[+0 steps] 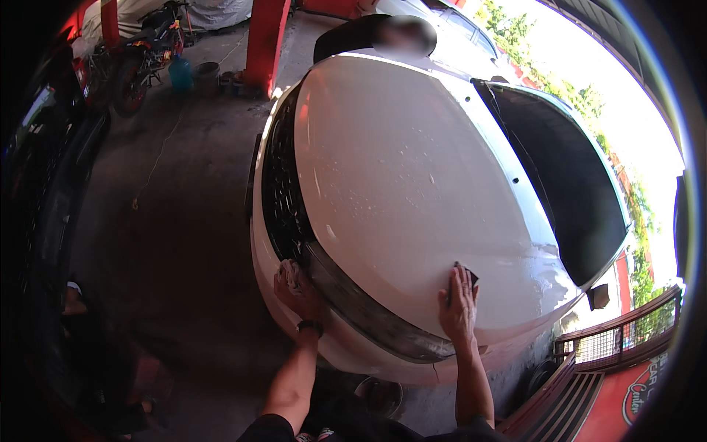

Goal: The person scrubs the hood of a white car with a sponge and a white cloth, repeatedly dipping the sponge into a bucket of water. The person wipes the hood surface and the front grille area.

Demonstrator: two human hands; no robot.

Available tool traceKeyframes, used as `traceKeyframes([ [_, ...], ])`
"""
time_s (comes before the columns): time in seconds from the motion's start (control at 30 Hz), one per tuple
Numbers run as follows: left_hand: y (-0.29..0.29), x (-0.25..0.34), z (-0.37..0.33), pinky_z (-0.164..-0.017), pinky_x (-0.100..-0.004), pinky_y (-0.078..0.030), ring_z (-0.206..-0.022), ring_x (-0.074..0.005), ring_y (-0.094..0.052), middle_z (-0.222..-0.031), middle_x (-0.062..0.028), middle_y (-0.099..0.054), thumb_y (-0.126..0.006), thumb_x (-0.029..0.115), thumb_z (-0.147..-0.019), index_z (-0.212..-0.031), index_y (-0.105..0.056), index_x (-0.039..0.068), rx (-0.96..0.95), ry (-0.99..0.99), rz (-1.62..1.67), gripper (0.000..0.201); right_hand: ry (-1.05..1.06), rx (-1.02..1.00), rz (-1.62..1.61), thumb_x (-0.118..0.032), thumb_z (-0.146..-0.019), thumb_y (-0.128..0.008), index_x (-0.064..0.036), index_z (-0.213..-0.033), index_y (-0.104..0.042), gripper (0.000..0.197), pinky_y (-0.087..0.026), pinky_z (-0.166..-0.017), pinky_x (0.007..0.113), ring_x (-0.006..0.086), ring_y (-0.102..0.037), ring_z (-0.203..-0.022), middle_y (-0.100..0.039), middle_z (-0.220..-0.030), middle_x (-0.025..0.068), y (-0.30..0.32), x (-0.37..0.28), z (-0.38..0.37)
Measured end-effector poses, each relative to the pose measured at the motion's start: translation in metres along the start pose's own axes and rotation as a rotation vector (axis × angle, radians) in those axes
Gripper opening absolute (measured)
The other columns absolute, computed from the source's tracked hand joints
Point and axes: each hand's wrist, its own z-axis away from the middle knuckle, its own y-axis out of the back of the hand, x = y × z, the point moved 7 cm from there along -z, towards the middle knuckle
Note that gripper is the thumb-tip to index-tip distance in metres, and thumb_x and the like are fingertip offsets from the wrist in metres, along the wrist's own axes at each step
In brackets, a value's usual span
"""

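Note:
A white car's hood [375, 169] fills the middle, with scattered water drops on it. My right hand [460, 306] lies on the near part of the hood, fingers stretched forward. Under its fingers it grips a small dark sheet [473, 278], like sandpaper, whose edges show at the sides. At the front of the car, beside the dark grille [282, 177], my left hand [296, 293] is closed round a crumpled pale cloth [290, 274]. A dark band circles that wrist. The headlight [368, 306] curves between my two hands.
Across the hood, a person in dark clothing [346, 38] leans at the car's far side. A round bucket [380, 396] stands on the floor close to me. Motorcycle [143, 55], blue container [180, 74] and red post [266, 48] are far left; a slatted bench [556, 405] is near right.

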Motion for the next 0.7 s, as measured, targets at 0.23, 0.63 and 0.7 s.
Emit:
traceKeyframes([
  [0.23,0.046,-0.123,-0.096,-0.103,-0.0449,-0.047,-0.12,-0.0332,-0.063,-0.124,-0.0198,-0.068,-0.062,0.024,-0.096,-0.122,-0.067,-0.003,-0.301,0.282,-0.017,0.038,-0.37,0.113,-0.036,-0.029,-0.104,-0.053,-0.0086,-0.153,-0.046,0.053,-0.017,-0.125,0.057,0.0318,-0.033,-0.152,-0.042,-0.161,0.0118,-0.003,0.053,0.007],
  [0.63,0.356,-0.366,-0.225,-0.083,-0.0349,-0.051,-0.092,-0.0172,-0.066,-0.1,-0.0066,-0.074,-0.068,0.045,-0.097,-0.107,-0.075,0.001,-0.494,0.806,-0.349,0.046,-0.829,0.094,0.118,-0.046,-0.108,-0.04,-0.0119,-0.16,-0.034,0.063,-0.013,-0.124,0.062,0.0285,-0.024,-0.156,-0.029,-0.168,0.0072,-0.025,0.057,-0.004],
  [0.7,0.387,-0.345,-0.229,-0.077,-0.036,-0.052,-0.085,-0.0162,-0.066,-0.086,-0.0077,-0.072,-0.064,0.053,-0.095,-0.099,-0.076,0.002,-0.64,0.811,-0.715,0.052,-0.964,0.049,0.225,-0.048,-0.109,-0.035,-0.0105,-0.162,-0.028,0.066,-0.013,-0.122,0.065,0.0277,-0.02,-0.158,-0.024,-0.17,0.0069,-0.041,0.032,-0.011],
])
